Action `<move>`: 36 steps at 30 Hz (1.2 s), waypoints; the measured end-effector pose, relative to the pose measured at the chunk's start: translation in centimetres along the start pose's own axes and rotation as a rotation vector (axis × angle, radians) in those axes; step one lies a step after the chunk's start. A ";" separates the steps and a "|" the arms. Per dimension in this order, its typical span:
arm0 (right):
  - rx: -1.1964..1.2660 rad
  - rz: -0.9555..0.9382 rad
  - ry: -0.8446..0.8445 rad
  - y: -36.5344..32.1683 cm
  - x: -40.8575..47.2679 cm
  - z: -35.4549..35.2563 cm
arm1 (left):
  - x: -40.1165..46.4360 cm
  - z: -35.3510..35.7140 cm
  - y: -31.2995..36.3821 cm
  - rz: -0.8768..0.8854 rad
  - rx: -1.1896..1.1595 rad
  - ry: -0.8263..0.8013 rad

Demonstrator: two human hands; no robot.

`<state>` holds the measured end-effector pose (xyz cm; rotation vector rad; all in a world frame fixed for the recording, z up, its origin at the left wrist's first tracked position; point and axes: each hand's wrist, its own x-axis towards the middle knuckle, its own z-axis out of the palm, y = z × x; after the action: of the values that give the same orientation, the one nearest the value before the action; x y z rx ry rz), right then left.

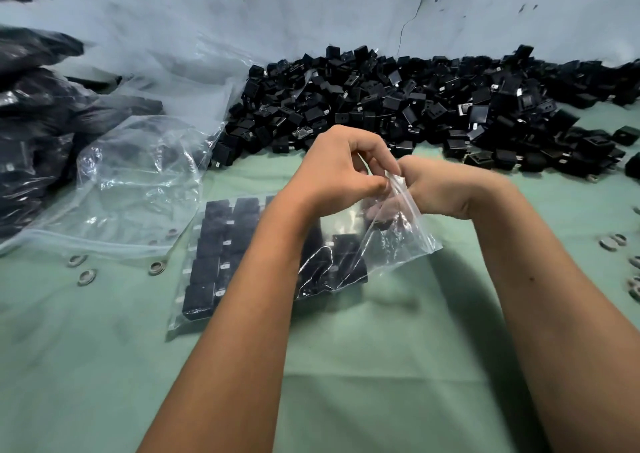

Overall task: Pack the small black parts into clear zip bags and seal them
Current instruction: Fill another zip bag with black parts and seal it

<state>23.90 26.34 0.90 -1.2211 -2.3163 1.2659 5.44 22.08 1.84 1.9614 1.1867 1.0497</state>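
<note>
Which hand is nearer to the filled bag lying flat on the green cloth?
Left. The left hand is just above the filled bag's far right corner; the right hand is farther right. Both pinch a small zip bag.

The worktop [346, 366] is covered in a pale green cloth, matt and smooth with soft creases. The heap of small black parts [398, 106] looks like hard plastic, partly glossy, with small bright metal tabs. The zip bag [398, 241] is thin clear plastic, shiny and wrinkled. The rings [157, 267] look like dull grey metal. The wall [311, 9] is rough, scuffed whitish paint.
</note>
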 end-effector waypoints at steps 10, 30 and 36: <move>0.098 -0.084 0.027 0.4 1.6 2.0 | -0.1 0.0 -0.2 0.000 -0.039 -0.020; 0.248 0.029 -0.022 1.9 0.6 0.8 | -0.3 0.3 -0.5 -0.024 -0.064 -0.010; 0.153 0.225 0.745 5.0 0.9 -1.8 | -0.3 0.8 -1.2 -0.085 0.021 -0.064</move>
<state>27.10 29.51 -2.12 -1.5834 -1.5580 0.8151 5.54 22.21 0.38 1.9279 1.2395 0.9287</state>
